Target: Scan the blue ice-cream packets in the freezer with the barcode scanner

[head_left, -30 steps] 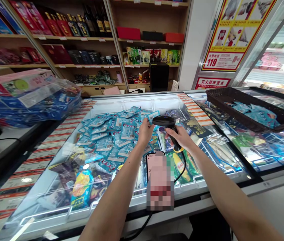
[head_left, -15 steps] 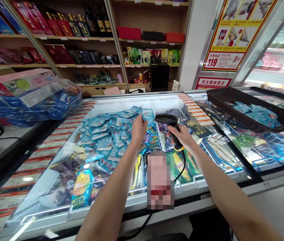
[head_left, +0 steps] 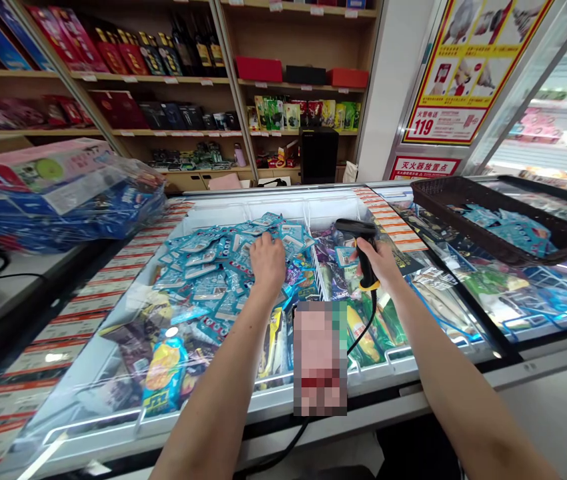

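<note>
Back of the hand up, my left hand (head_left: pixel 267 263) rests on a heap of small blue packets (head_left: pixel 208 250). Its fingers are slightly apart and bent down onto the packets; the fingertips are hidden. My right hand (head_left: pixel 382 260) is closed around the handle of a black barcode scanner (head_left: pixel 358 228), held above the glass to the right of the heap. A cable with a yellow collar runs down from the handle. Below the scanner head lies a single blue packet (head_left: pixel 345 256). Near the front edge, between my forearms, is a phone-shaped object (head_left: pixel 319 360) whose face is blurred out.
The glass-topped freezer (head_left: pixel 243 200) contains bagged goods and wire dividers. A brown basket (head_left: pixel 508 257) with blue packets stands at the right. Plastic-wrapped boxes (head_left: pixel 58 193) are stacked at the left. Stocked shelves (head_left: pixel 163 77) rise behind.
My left hand has moved slightly left and nearer to me, and now lies over the packets. My right hand has shifted right with the scanner, uncovering the single packet.
</note>
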### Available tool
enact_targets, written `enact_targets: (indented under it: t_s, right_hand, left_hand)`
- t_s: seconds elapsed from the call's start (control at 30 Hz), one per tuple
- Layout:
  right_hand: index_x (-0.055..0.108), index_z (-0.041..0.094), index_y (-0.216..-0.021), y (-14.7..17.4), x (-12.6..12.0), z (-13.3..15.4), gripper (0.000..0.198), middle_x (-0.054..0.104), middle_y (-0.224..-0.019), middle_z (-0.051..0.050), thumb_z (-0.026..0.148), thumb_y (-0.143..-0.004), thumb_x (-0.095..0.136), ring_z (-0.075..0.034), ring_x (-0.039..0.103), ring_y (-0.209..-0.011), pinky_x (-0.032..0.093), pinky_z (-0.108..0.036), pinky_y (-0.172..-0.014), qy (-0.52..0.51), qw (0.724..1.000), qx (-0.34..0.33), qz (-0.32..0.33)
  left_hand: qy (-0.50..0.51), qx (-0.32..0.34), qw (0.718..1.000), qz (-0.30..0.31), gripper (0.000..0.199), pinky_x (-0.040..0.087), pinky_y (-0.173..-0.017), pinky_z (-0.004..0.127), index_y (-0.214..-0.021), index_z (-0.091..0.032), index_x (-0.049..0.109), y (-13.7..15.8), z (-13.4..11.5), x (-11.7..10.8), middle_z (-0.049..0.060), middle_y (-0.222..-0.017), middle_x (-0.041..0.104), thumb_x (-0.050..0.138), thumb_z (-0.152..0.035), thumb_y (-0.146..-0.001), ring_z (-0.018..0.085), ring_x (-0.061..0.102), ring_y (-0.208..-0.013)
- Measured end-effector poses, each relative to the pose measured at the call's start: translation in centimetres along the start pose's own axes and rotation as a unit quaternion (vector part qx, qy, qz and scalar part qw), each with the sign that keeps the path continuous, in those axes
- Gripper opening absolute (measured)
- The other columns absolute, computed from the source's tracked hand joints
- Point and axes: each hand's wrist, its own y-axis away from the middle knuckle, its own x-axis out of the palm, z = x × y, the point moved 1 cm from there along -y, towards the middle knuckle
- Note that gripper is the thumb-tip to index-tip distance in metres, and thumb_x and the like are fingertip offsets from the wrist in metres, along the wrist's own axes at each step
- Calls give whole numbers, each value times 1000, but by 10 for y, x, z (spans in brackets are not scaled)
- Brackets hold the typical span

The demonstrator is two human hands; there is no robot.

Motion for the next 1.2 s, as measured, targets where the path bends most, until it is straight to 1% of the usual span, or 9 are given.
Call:
enact_targets:
  t_s: [0.2,0.3,0.43,0.57,0.73,0.87,1.03,1.13,1.2]
  right_hand:
    - [61,18,-87,-7,-11,-7,49,70,-72,-6,65,-75,62,-14,58,-39,41,-24,-31,9,998,16,-58]
    - [60,18,-87,-9,-14,-7,48,70,-72,-6,65,-75,62,-15,58,-39,42,-24,-31,8,997,18,-76]
    - [60,18,-85,-10,-17,-4,45,71,-72,-7,62,-77,61,-14,58,-38,41,-24,-32,13,995,22,-94]
    - [60,18,-86,-11,-19,-1,45,71,-72,-7,62,-78,60,-15,58,-38,41,-24,-33,11,995,14,-95]
    - [60,19,-86,-14,-21,-1,45,71,-74,-7,64,-79,57,-15,59,-40,42,-25,-34,12,995,20,-94]
    - [59,20,-88,-14,-21,-2,46,71,-76,-7,65,-79,56,-15,59,-41,43,-26,-35,28,996,19,-85]
    - [60,20,-90,-13,-17,-1,46,70,-75,-7,64,-81,54,-14,58,-41,44,-25,-37,32,998,17,-59]
    - [60,19,-91,-13,-12,-1,45,70,-74,-6,63,-80,57,-14,58,-40,43,-25,-35,11,999,29,-23]
    - [60,18,-90,-13,-8,-2,45,70,-74,-6,62,-79,59,-13,58,-40,42,-24,-34,3,999,36,9]
  left_hand:
    - [-12,109,993,46,40,37,-90,45,-112,-18,66,-2,-6,3,16,-111,62,31,-13,-92,32,52,-107]
    - [-18,107,993,52,39,37,-89,48,-110,-17,67,-2,-9,2,17,-108,64,34,-14,-92,33,55,-104]
    - [-30,106,994,23,32,38,-89,48,-104,-13,68,-2,-17,2,18,-109,64,40,-25,-93,35,55,-106]
    - [53,157,986,13,34,39,-95,45,-119,-17,62,-5,-33,12,13,-122,63,43,-32,-94,30,55,-112]
    - [192,220,953,77,45,39,-102,37,-129,-17,56,-16,-66,30,11,-130,62,36,-42,-97,23,56,-119]
    - [208,258,935,123,53,39,-103,36,-133,-16,53,-22,-98,42,12,-138,56,42,-51,-94,25,52,-126]
    - [170,222,949,146,56,41,-97,43,-131,-19,54,-27,-111,45,14,-127,60,62,-46,-83,32,54,-119]
    - [192,163,959,128,58,43,-94,43,-127,-15,55,-29,-96,38,17,-120,60,71,-37,-76,33,55,-115]
    - [215,135,961,107,52,43,-95,42,-126,-14,53,-28,-79,31,17,-122,58,68,-30,-78,31,55,-115]
